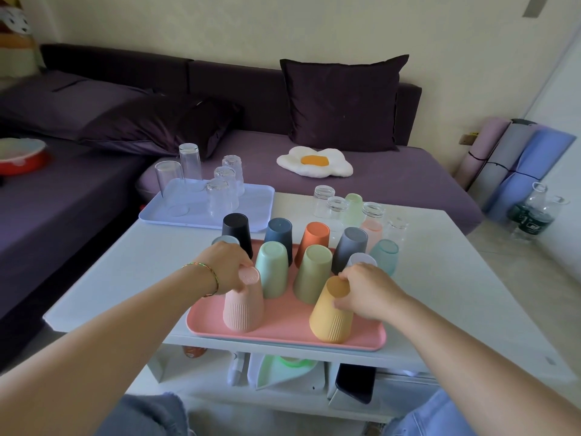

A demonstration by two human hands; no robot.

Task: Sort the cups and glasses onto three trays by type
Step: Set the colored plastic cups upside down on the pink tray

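Both hands are gripping upturned ribbed cups on the pink tray.

The left hand (224, 267) is curling its fingers round the raised base of the pale pink cup (243, 305), which is standing mouth-down at the near left of the pink tray (283, 328); the right hand (366, 292) is holding the yellow cup (331, 313) in the same way at the tray's near right; just behind them a mint cup (272, 273) and an olive cup (312, 273) are standing inverted, with black (237, 231), navy (279, 236), orange (316, 236) and grey (350, 248) cups in the row beyond; a pale blue tray (251, 202) is carrying clear glasses (190, 166) at the far left of the white worktop (125, 278); more glasses (338, 207) and pastel cups are clustering at the far right, off both trays; a purple sofa (377, 184) is lying behind the worktop.
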